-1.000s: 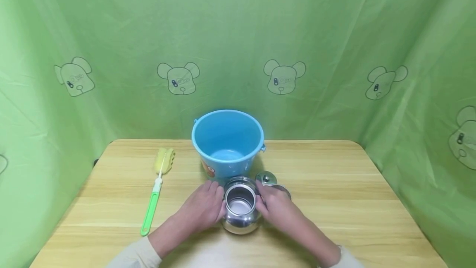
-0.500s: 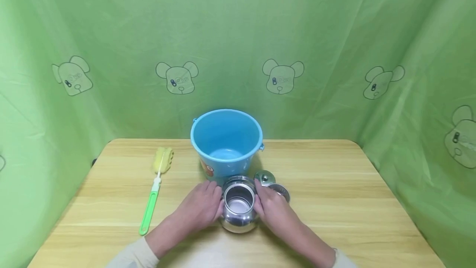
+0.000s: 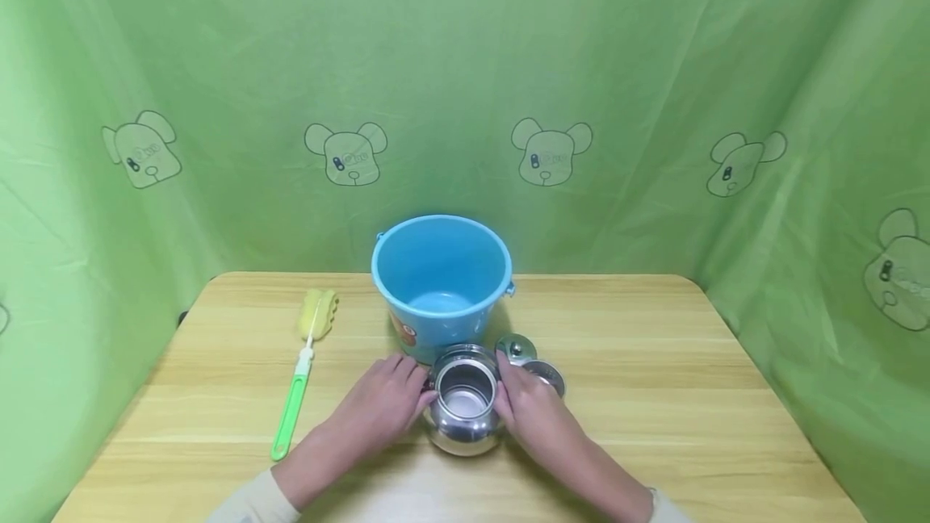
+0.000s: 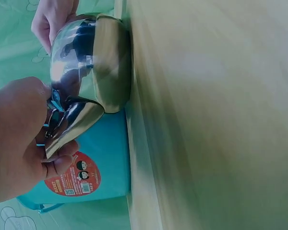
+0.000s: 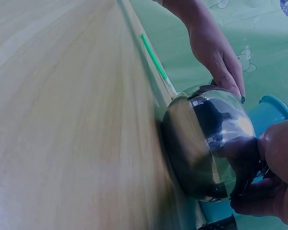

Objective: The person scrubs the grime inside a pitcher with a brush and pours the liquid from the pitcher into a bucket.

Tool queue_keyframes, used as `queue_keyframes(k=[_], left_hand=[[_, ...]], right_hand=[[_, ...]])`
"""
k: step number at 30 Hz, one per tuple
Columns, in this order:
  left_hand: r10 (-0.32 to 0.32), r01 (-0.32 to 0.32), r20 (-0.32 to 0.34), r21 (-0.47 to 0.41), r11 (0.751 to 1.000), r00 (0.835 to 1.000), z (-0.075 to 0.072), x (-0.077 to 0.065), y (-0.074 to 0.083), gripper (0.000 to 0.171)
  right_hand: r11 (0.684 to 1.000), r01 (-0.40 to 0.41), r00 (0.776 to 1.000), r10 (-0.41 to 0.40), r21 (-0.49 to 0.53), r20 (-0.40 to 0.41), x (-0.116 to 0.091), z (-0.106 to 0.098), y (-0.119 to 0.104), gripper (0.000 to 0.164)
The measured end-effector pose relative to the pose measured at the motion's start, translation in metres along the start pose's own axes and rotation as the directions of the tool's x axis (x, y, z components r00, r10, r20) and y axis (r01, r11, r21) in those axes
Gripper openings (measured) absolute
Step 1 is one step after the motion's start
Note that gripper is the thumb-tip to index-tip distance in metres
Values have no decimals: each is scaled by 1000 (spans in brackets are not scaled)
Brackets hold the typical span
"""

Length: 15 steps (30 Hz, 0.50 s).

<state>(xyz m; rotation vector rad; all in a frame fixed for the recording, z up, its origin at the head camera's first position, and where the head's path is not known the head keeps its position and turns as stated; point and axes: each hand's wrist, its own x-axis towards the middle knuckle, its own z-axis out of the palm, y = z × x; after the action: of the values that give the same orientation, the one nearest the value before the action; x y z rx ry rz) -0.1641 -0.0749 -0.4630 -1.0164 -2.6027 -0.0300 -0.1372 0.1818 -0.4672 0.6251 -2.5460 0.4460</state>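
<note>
A shiny steel teapot [image 3: 465, 436], its mouth uncovered, stands upright on the table between both hands. My left hand [image 3: 385, 395] holds it at the spout [image 4: 77, 125], with the fingers behind the spout and the thumb by the pot's shoulder in the left wrist view. On the opposite side, my right hand [image 3: 538, 408] grips the pot near its rim with thumb and fingers. A round metal lid [image 3: 517, 348] with a knob lies beyond the right hand. Beside that lid is a round metal strainer [image 3: 549, 376], partly covered by the right hand.
A blue bucket [image 3: 441, 328] stands directly behind the teapot, its round sticker [image 4: 79, 177] facing forward. To the left lies a sponge brush [image 3: 295, 394] with a green handle. Green curtains [image 3: 450, 71] enclose the wooden table [image 3: 654, 394] on the far side and both sides.
My left hand has shifted slightly left and its fingers have loosened a little, showing more of the dark spout. The right hand keeps its grip and the pot stays nearly in place.
</note>
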Motion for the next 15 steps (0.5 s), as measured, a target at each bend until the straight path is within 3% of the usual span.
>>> queue_keyframes(k=[9,15], left_hand=[[2,-3,-4,-22,1000,1000,-1,-7,-8,43],[-42,43,20,-103,994,999,-3,-17,-16,41]], right_hand=[[1000,12,1000,-12,-4,-14,0,0,1,50],[1000,11,1000,-11,-9,-20,0,-1,-1,49]])
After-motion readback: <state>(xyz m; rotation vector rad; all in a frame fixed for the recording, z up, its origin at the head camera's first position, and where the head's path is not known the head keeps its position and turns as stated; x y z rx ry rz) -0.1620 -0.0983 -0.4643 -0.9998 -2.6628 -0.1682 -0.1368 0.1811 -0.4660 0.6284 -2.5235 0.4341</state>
